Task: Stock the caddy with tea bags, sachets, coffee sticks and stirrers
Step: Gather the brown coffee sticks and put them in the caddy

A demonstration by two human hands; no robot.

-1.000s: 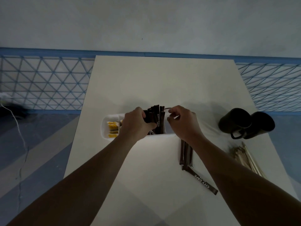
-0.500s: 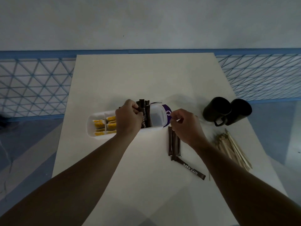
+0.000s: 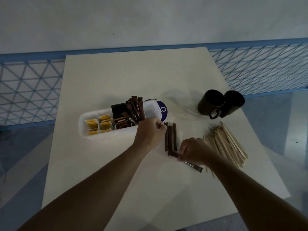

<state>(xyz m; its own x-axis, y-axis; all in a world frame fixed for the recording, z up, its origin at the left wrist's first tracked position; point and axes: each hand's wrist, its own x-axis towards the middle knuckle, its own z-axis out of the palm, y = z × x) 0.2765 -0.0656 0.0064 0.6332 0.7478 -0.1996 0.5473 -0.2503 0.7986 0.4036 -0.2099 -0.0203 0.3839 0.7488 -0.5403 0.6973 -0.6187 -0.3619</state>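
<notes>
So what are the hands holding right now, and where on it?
The right hand pinches one end of a coffee stick that lies on the table. The left hand is curled by the other sticks; whether it grips anything cannot be told.

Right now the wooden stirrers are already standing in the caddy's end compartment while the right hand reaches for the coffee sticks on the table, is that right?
Not quite. The head view shows the wooden stirrers lying in a loose pile on the table, right of the caddy, not in it. The right hand is indeed at the coffee sticks on the table.
</notes>
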